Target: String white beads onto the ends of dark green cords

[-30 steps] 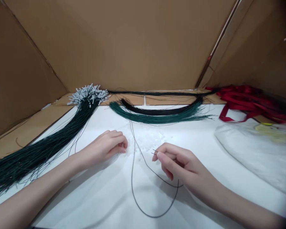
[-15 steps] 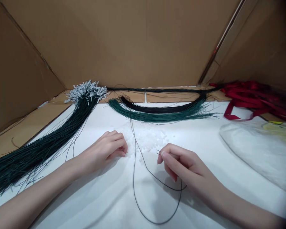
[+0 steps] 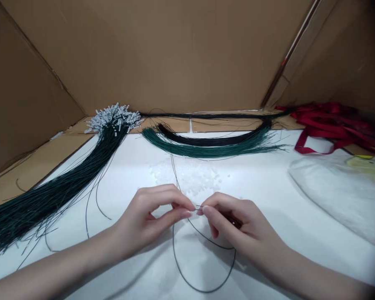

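Wire (image 3: pixel 204 291), thin and dark, in the right hand (image 3: pixel 242 218), near the middle of the worktop (image 3: pixel 262 179). Two short tips beyond thumb and forefinger, pointing toward the left hand (image 3: pixel 153 212); remaining length bent in a loose loop below, with strands running up toward the green wires (image 3: pixel 206 150). Right hand clamped on the wire in a fingertip pinch. Left hand with thumb and forefinger close together, just beside the tips; cannot tell about contact, nor about any bead between those fingers. White beads (image 3: pixel 190 173) in a loose scatter just beyond the fingertips.

Handling, by judgement: very light, springy rather than limp, likely to kink under a hard bend. Best to grip close behind the tips, leaving short ends exposed; expect sway from a grip farther back. Beads probably light, smooth and quick to roll; best taken singly, by fingertips.

Nearby: black wires (image 3: pixel 203 141) beside the green, beyond the beads; bead-tipped bundle (image 3: pixel 78 179) along the left side; red ribbon (image 3: pixel 331 121) and clear bag (image 3: pixel 328 183) at the right.
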Demonstrator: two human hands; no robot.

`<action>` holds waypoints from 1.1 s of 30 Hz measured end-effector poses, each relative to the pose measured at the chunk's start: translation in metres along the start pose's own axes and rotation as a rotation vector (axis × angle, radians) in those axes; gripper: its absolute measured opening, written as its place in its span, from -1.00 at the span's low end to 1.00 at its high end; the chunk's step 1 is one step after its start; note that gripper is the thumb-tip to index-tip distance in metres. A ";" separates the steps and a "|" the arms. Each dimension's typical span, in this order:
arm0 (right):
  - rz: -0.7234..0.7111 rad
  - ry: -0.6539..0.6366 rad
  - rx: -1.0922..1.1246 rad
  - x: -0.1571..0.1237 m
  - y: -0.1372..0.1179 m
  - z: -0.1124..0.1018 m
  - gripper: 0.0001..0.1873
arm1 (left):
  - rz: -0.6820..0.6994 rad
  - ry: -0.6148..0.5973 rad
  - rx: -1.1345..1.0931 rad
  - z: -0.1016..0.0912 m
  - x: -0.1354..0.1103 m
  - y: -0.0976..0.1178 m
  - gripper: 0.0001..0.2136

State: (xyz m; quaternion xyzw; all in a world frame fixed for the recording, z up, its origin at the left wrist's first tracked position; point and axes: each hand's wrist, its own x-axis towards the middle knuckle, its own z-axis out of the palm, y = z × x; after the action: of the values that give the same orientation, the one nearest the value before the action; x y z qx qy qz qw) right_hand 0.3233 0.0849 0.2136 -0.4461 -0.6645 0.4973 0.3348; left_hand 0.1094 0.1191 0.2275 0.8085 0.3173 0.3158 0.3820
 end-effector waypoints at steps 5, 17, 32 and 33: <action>-0.047 -0.030 -0.068 -0.002 0.000 0.003 -0.74 | -0.018 0.012 -0.005 0.006 -0.001 0.001 -0.94; -0.212 0.055 -0.248 -0.002 0.004 0.003 -0.78 | -0.206 -0.017 -0.129 0.006 0.001 0.004 -0.92; -0.209 0.073 -0.207 -0.003 0.004 0.004 -0.80 | -0.275 0.000 -0.265 0.009 -0.001 0.001 -0.91; -0.201 0.074 -0.198 -0.002 0.004 0.004 -0.81 | -0.276 0.003 -0.269 0.009 -0.001 0.000 -0.91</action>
State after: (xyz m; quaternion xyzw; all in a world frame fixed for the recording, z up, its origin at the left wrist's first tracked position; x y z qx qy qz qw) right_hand 0.3216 0.0815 0.2085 -0.4263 -0.7388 0.3765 0.3615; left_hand 0.1156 0.1143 0.2229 0.6984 0.3808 0.3013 0.5258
